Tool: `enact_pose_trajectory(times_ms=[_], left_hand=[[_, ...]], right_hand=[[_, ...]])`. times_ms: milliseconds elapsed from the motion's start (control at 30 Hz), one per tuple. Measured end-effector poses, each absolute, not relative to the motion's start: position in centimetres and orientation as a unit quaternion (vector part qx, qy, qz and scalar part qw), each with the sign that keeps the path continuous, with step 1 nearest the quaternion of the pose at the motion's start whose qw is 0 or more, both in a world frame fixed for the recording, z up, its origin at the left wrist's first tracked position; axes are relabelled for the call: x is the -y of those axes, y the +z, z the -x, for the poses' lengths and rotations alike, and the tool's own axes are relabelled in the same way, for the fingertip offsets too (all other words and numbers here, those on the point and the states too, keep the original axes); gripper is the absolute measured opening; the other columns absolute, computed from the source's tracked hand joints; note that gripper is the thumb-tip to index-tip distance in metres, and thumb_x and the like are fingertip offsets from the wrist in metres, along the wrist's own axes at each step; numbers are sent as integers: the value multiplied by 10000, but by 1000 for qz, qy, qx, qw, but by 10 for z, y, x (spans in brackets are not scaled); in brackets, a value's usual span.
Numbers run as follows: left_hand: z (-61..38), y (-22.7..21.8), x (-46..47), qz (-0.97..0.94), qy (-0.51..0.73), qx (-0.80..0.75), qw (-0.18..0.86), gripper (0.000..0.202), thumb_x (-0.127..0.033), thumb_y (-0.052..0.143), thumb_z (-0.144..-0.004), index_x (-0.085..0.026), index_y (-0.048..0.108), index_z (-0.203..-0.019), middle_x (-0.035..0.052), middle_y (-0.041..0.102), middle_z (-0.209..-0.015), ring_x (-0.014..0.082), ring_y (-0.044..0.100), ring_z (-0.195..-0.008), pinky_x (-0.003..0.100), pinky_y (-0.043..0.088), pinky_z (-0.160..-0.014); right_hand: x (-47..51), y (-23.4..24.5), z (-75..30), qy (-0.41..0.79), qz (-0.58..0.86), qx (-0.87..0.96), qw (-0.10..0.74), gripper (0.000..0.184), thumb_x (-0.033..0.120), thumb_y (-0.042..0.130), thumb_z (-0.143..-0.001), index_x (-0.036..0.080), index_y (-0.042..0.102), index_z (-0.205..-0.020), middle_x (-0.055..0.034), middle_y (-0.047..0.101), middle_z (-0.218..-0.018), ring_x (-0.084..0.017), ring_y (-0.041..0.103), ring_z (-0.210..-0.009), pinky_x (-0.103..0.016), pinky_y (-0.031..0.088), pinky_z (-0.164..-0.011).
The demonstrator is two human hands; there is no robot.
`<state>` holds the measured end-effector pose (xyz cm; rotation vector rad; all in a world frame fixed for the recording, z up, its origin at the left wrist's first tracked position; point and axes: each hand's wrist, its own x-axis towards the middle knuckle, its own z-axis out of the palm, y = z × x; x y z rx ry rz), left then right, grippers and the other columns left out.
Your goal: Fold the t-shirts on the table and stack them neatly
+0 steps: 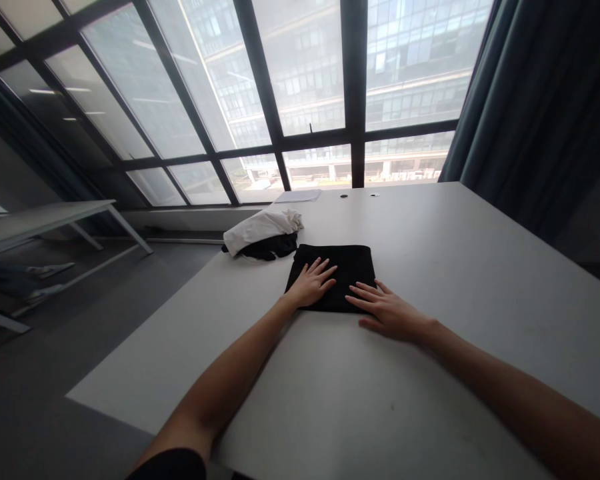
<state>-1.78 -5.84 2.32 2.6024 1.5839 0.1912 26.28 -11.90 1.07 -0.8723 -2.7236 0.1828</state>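
A black garment (350, 262), folded into a flat rectangle, lies on the white table (430, 253). What kind of garment it is I cannot tell. My left hand (311, 283) rests flat on its left part with the fingers spread. Over the lower right edge of the cloth is my right hand (385, 310), fingers stretched out and apart, its thumb just off the fabric. Neither hand grips anything.
Left of the folded cloth, a heap of white cloth (263, 230) lies over black cloth (273, 248) near the table's left edge. Papers (299, 196) lie at the far edge. Another table (55, 217) stands at left, with a person's shoe (53, 269) beneath it.
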Motion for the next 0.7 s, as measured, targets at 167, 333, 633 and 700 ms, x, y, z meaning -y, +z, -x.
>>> enact_pose_trajectory(times_ms=[167, 333, 633, 700], left_hand=[[30, 43, 36, -838, 142, -526, 25, 524, -468, 329, -1072, -261, 451, -1538, 66, 387, -1631, 258, 293, -1532, 506, 201, -1249], [47, 37, -3, -757, 218, -612, 67, 535, -399, 448, -1034, -133, 496, -1495, 170, 372, -1623, 319, 251, -1543, 533, 149, -1255], [84, 16, -36, -646, 392, -637, 155, 471, -311, 407, -1014, -161, 571, -1429, 129, 547, -1509, 225, 519, -1391, 349, 398, -1150], [95, 18, -39, -590, 445, -653, 164, 456, -306, 410, -1000, -142, 604, -1379, 158, 636, -1398, 238, 622, -1263, 360, 471, -1065]], right_hand=[[116, 8, -263, 83, 300, 939, 144, 597, 517, 472, -1025, 325, 374, -1581, -80, 325, -1646, -284, 263, -1538, -589, 134, -1249], [116, 9, -264, 94, 301, 938, 148, 605, 518, 488, -1019, 326, 373, -1581, -78, 312, -1651, -280, 251, -1542, -587, 124, -1251], [103, 11, -267, 137, 347, 897, 238, 566, 477, 382, -1056, 284, 366, -1588, -65, 300, -1662, -236, 228, -1552, -537, 153, -1264], [83, 15, -266, 129, 418, 847, 301, 556, 443, 327, -1066, 218, 412, -1568, -97, 336, -1648, -236, 245, -1548, -516, 202, -1258]])
